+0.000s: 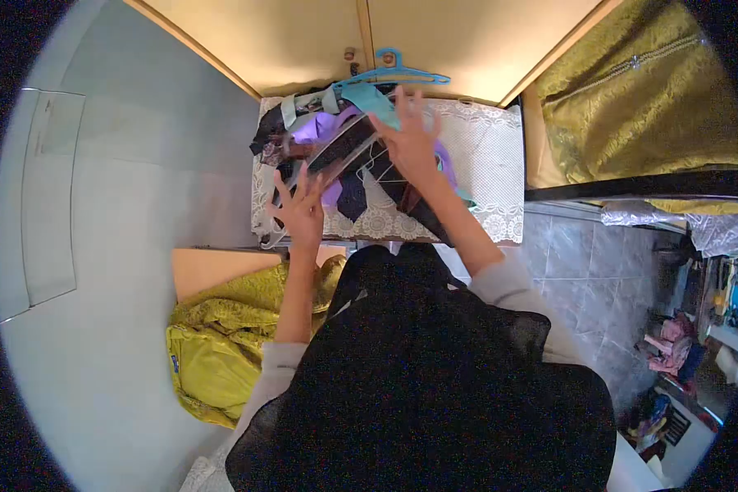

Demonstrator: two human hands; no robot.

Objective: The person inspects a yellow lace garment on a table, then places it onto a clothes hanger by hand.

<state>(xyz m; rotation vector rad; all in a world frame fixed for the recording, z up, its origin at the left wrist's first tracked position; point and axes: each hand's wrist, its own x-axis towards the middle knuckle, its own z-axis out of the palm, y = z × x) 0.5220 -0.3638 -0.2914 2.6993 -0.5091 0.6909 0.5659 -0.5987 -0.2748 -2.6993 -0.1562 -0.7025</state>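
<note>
A clear, shiny strip (348, 156), perhaps plastic, stretches slantwise between my two hands above a pile of clothes. My left hand (301, 211) is at its lower end; thumb and forefinger seem pinched on it while the other fingers spread. My right hand (412, 141) is at the upper end, its thumb near the strip and its raised fingers blurred by motion. Beneath lie a purple cloth (313, 127), a turquoise cloth (367, 100) and dark garments (352, 201) with thin white hanger wires among them.
A white lace cloth (488, 152) covers the table. A blue hanger (394, 75) lies at its back, against wooden cabinet doors (467, 41). A yellow-green garment (221, 369) rests at the lower left. Golden fabric (648, 107) hangs at the right, above grey floor tiles (582, 254).
</note>
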